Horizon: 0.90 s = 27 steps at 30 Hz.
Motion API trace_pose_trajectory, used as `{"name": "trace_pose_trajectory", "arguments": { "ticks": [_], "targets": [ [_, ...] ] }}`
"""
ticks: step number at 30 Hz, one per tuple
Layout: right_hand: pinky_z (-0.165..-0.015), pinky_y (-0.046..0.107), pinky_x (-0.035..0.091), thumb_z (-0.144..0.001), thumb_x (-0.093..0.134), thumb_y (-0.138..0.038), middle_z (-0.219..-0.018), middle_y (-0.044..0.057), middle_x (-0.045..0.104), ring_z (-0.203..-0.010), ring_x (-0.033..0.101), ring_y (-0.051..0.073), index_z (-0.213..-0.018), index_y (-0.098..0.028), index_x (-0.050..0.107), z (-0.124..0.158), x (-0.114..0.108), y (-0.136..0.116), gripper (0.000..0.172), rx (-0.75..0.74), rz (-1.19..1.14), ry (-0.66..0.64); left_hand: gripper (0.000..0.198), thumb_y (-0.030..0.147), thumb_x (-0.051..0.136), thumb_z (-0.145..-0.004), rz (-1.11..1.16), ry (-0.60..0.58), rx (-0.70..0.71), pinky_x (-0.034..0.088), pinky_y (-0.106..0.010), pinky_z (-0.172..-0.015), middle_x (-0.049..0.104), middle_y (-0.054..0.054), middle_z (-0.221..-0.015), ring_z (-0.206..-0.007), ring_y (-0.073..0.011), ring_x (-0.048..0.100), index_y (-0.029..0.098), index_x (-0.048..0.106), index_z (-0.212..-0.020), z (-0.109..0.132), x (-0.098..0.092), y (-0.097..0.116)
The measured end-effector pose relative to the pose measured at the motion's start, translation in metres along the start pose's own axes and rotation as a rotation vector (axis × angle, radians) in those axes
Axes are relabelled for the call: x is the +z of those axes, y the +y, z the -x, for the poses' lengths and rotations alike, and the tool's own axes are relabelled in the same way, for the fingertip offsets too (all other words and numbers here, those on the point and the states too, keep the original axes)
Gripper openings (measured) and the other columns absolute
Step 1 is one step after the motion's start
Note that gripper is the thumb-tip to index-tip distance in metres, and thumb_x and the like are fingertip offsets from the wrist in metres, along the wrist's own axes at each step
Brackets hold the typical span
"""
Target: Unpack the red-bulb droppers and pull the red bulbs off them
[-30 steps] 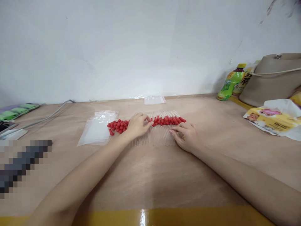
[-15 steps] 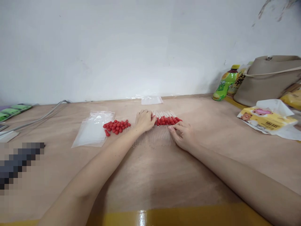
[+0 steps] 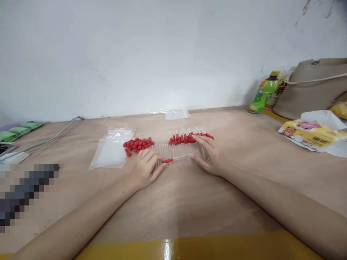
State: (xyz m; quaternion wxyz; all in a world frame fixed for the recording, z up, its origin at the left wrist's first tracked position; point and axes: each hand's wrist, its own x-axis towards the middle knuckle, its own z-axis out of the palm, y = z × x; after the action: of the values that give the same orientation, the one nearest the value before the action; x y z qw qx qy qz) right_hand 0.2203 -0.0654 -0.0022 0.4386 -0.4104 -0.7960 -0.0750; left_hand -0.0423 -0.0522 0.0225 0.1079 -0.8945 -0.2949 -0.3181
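A clear dropper tube with a red rubber cap (image 3: 175,159) lies crosswise between my two hands. My left hand (image 3: 145,168) pinches its red-capped end. My right hand (image 3: 208,155) holds the clear tip end with its fingertips. Behind it lies a row of bare clear tubes (image 3: 176,148), and beyond that a row of capped tubes (image 3: 189,138) with red bulbs. A loose heap of red caps (image 3: 137,144) sits just left of the tubes, near my left hand.
Clear plastic bags (image 3: 112,148) lie left of the caps, another small bag (image 3: 177,115) by the wall. A green bottle (image 3: 262,94), a beige bag (image 3: 311,90) and a tissue pack (image 3: 314,133) stand at the right. A grey cable (image 3: 48,137) runs along the left.
My left hand has drawn back from the row of capped tubes toward me, and a single capped tube is held between both hands in front of the bare tubes.
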Motion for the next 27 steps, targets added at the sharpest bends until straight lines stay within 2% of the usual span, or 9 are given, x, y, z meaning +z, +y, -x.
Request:
{"name": "trace_pose_trajectory", "arguments": {
  "ticks": [2, 5, 11, 16, 20, 27],
  "targets": [
    [-0.095, 0.043, 0.038, -0.079, 0.055, -0.040, -0.123, 0.011, 0.051, -0.115, 0.045, 0.024, -0.124, -0.019, 0.045, 0.000, -0.001, -0.004, 0.050, -0.118, 0.011, -0.084, 0.007, 0.024, 0.054, -0.081, -0.011, 0.015, 0.043, 0.035, -0.032, -0.068, 0.060, -0.003, -0.077, -0.073, -0.0168, 0.049, 0.017, 0.053, -0.079, 0.002, -0.001, 0.003],
    [-0.096, 0.045, 0.035, -0.080, 0.055, -0.040, -0.119, 0.009, 0.055, -0.116, 0.045, 0.024, -0.111, -0.022, 0.057, 0.000, 0.000, -0.009, 0.035, -0.238, 0.034, -0.160, 0.008, 0.025, 0.056, -0.080, -0.003, 0.034, 0.071, 0.035, -0.032, -0.067, 0.060, -0.002, -0.074, -0.071, -0.0166, 0.050, 0.018, 0.054, -0.078, 0.002, 0.002, 0.004],
    [-0.096, 0.043, 0.035, -0.084, 0.052, -0.030, -0.102, 0.003, 0.065, -0.108, 0.051, 0.020, -0.093, -0.023, 0.065, -0.002, 0.005, -0.016, 0.017, -0.240, 0.056, -0.173, 0.011, 0.029, 0.056, -0.079, 0.044, 0.016, 0.050, 0.040, -0.034, -0.071, 0.062, -0.003, -0.079, -0.075, -0.0177, 0.053, 0.019, 0.056, -0.081, 0.005, 0.008, 0.003],
    [-0.096, 0.043, 0.035, -0.083, 0.053, -0.030, -0.099, 0.002, 0.066, -0.104, 0.053, 0.020, -0.090, -0.024, 0.066, -0.003, 0.006, -0.016, 0.016, -0.256, 0.054, -0.151, 0.032, 0.040, 0.060, -0.076, 0.123, -0.048, 0.084, 0.041, -0.039, -0.088, 0.060, -0.007, -0.107, -0.102, -0.0224, 0.053, 0.021, 0.059, -0.103, -0.002, 0.012, 0.007],
    [-0.096, 0.042, 0.035, -0.083, 0.054, -0.029, -0.097, 0.001, 0.067, -0.102, 0.054, 0.019, -0.093, -0.023, 0.066, -0.002, 0.006, -0.017, 0.016, -0.270, 0.051, -0.147, 0.018, 0.027, 0.054, -0.083, 0.195, -0.058, 0.132, 0.043, -0.036, -0.092, 0.065, -0.004, -0.099, -0.104, -0.0185, 0.055, 0.021, 0.062, -0.097, -0.007, 0.021, 0.009],
    [-0.101, 0.048, 0.033, -0.083, 0.054, -0.035, -0.103, 0.005, 0.066, -0.107, 0.054, 0.022, -0.103, -0.020, 0.062, -0.002, 0.014, -0.021, 0.027, -0.268, 0.023, -0.176, 0.016, 0.021, 0.051, -0.085, 0.171, 0.024, 0.189, 0.040, -0.040, -0.100, 0.068, -0.004, -0.098, -0.103, -0.0164, 0.059, 0.018, 0.060, -0.098, -0.003, 0.029, 0.009]
  ]
}}
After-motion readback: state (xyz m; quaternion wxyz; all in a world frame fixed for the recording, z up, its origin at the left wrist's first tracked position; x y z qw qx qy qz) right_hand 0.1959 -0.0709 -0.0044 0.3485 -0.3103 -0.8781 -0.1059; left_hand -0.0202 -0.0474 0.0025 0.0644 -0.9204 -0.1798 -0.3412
